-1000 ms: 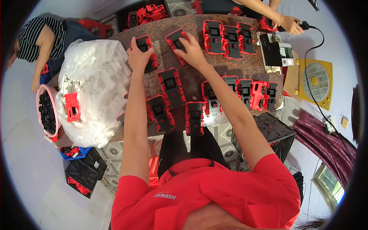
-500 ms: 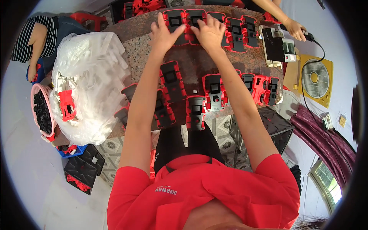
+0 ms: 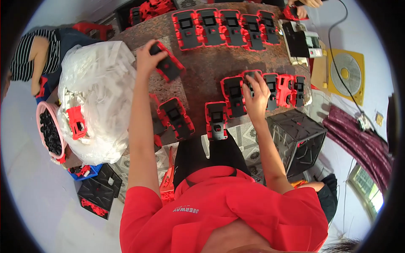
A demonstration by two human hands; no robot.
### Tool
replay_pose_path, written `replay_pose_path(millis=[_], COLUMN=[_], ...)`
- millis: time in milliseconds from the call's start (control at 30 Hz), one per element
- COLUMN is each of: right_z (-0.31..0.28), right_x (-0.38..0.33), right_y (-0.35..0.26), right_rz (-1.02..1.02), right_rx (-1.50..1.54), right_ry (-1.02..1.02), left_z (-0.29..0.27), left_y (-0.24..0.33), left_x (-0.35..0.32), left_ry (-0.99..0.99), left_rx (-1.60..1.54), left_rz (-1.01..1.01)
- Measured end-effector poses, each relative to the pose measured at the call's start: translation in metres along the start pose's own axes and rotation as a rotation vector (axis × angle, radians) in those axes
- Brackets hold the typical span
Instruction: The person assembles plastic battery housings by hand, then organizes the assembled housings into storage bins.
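My left hand (image 3: 147,61) is closed around a red-rimmed black plastic case (image 3: 171,66), held tilted over the left part of the table. My right hand (image 3: 257,100) reaches over the right-hand group, its thumb and fingers gripping a similar case (image 3: 252,75) that the hand partly covers. Just left of that hand lies another case (image 3: 233,95), and a separate one (image 3: 216,120) sits at the near edge. Below my left hand, a case (image 3: 176,118) rests beside others that my forearm partly hides. Along the far edge stands a row of several cases (image 3: 209,27).
A big clear plastic bag (image 3: 99,92) of white pieces fills the table's left end, near a pink basket (image 3: 59,122) of black parts. At right are a small black-and-white device (image 3: 297,40) and a yellow fan (image 3: 346,78). Co-workers' hands (image 3: 310,3) show at the far right.
Both hands have left the far row and come nearer. My left hand has picked up a case from the left group; my right hand has moved onto the right group.
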State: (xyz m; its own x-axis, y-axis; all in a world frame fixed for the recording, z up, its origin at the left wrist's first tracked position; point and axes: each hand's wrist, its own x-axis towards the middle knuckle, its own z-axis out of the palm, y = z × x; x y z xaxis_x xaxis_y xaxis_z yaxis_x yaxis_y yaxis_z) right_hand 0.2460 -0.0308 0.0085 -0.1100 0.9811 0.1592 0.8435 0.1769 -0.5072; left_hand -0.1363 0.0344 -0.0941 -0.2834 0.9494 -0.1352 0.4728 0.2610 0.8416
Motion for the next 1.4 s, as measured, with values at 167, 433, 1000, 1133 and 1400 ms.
replay_pose_path(millis=[167,433,1000,1133,1400], right_z=[-0.029,-0.076,-0.044,-0.024,-0.005], right_x=[-0.054,-0.090,-0.057,-0.036,0.027], right_y=[0.007,0.116,0.136,0.133,0.172], right_rz=[0.113,0.430,0.324,0.216,0.218], right_rx=[0.031,-0.231,-0.019,0.027,0.371], right_ry=[0.019,0.277,-0.100,0.018,0.036], left_z=[-0.003,0.077,0.229,0.229,0.232], left_y=[0.009,0.112,0.195,0.194,0.191], left_x=[0.058,-0.060,-0.214,-0.192,-0.162], left_ry=[-0.080,0.387,-0.276,-0.187,-0.108], left_rx=[-0.034,0.364,0.765,0.765,0.823], left_rz=[0.055,0.478,0.339,0.335,0.316])
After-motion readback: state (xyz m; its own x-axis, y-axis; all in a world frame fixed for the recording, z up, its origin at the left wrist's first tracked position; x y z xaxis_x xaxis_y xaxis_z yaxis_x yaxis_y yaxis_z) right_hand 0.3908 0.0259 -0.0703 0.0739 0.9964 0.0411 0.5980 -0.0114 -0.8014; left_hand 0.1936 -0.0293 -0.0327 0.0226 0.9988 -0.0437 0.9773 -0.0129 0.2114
